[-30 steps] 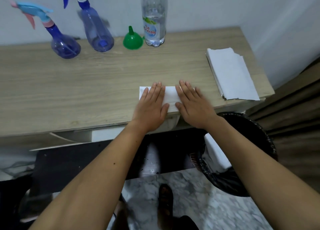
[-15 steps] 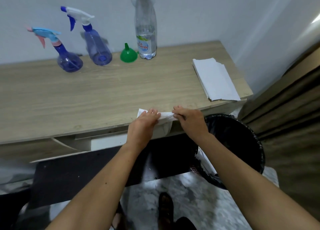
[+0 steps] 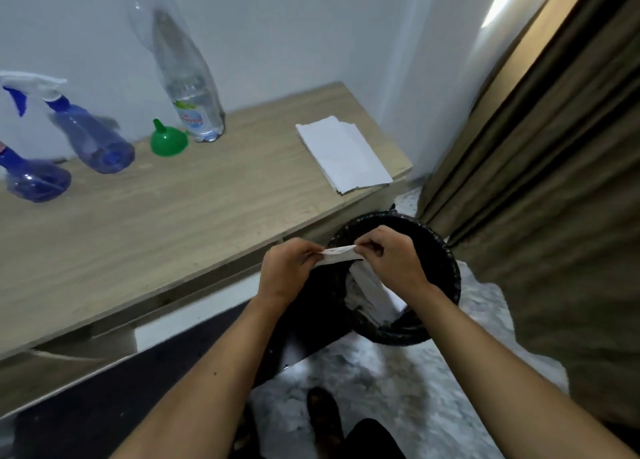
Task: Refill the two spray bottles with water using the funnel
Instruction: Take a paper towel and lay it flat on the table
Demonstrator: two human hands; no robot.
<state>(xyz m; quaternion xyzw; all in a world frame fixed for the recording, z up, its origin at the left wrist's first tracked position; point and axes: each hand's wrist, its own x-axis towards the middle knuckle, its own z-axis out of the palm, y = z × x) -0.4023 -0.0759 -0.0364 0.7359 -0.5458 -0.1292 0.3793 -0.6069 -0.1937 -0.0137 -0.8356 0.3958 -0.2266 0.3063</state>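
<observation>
Left hand point(image 3: 289, 271) pinched on one end of a folded white paper towel point(image 3: 341, 253); right hand point(image 3: 389, 254) pinched on the other end. Both hold it stretched between them, lower centre of frame, off the table edge and above the black-lined waste bin point(image 3: 446, 250). White paper already lies inside the bin.

Left to right along the wooden table point(image 3: 173, 223):
- far left edge: blue spray bottle point(image 3: 34, 179), head mostly out of frame.
- upper left: second blue spray bottle point(image 3: 91, 140), white and blue trigger head on.
- just right of it: green funnel point(image 3: 168, 140), resting mouth down, spout up.
- touching or just beside the funnel: clear plastic water bottle point(image 3: 188, 88), partly filled. Cap out of view.
- right end of table: stack of white paper towels point(image 3: 343, 153), near the corner.

Step in hand, as judged: tidying, discarding the used towel. Whether the refill is done cannot be told; water level in the spray bottles is unclear through blur.

Next move calls for releasing the towel over the bin, then hands back to the table.
</observation>
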